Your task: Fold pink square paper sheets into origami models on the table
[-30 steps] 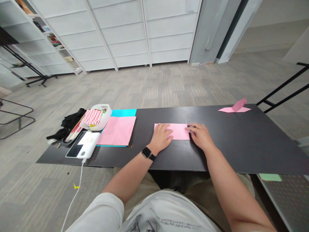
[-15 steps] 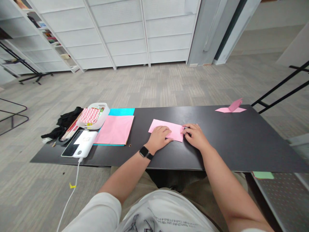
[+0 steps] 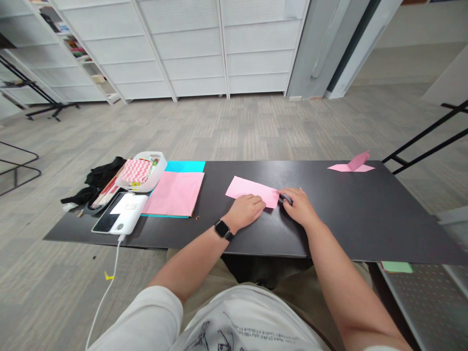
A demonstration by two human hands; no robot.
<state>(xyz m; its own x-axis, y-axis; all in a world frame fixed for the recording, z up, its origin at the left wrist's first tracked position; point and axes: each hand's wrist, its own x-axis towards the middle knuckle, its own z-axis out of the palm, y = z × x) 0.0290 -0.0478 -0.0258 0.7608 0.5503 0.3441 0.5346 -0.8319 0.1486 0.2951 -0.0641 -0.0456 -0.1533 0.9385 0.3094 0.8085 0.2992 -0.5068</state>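
A pink paper strip [image 3: 248,187], apparently folded, lies at a slant on the dark table in front of me. My left hand [image 3: 246,212], with a black watch on its wrist, is closed over the strip's near edge. Its thumb is mostly hidden. At the strip's right end, my right hand [image 3: 297,204] grips a small dark tool [image 3: 285,199]. Its tip is against or very near the paper, and its kind cannot be made out. A folded pink paper piece [image 3: 354,165] stands at the table's far right.
To the left lie stacked pink sheets [image 3: 175,194] over a blue sheet [image 3: 185,166]. Beside them are a white basket [image 3: 161,168], a phone [image 3: 109,217], a white power bank [image 3: 130,214] with a cable, and black cloth [image 3: 104,174]. White cabinets [image 3: 190,58] stand beyond the table.
More of the dark tool now shows in my right hand. My left hand has shifted right and towards the strip's near edge, its thumb tucking out of sight. The view has shifted slightly.
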